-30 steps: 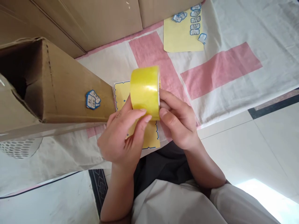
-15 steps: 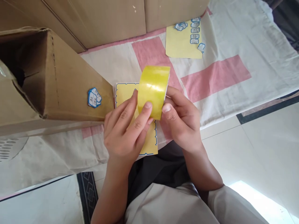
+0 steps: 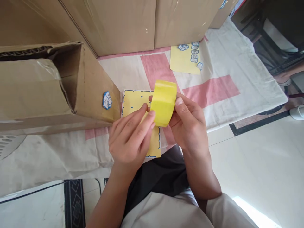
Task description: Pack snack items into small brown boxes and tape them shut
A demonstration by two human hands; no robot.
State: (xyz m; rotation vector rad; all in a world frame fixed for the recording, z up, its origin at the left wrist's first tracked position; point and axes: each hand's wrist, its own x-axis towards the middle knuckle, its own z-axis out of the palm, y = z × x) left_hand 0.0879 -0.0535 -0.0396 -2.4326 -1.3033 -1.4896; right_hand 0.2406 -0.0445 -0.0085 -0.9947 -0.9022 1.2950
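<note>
A roll of yellow packing tape (image 3: 164, 103) is held up between my two hands, its shiny outer face turned toward me. My right hand (image 3: 190, 122) grips the roll at its right edge, thumb on the rim and the fingers partly hidden behind. On the other side, my left hand (image 3: 131, 133) touches the tape's lower left surface with its fingertips, the fingers bent close together. Beneath the hands lies a yellow sheet with a blue drawn border (image 3: 133, 98), partly covered by them.
An open cardboard box (image 3: 95, 82) with a small blue-edged sticker (image 3: 107, 100) stands at left. Taller cartons (image 3: 123, 25) line the back. Another yellow sheet (image 3: 178, 63) bearing small cut-out labels lies on the white and pink cloth (image 3: 213, 85). Tiled floor (image 3: 249, 158) shows at right.
The view has shifted, showing more at the upper right. The tape roll has turned slightly between my hands, and my right thumb now sits higher on its rim.
</note>
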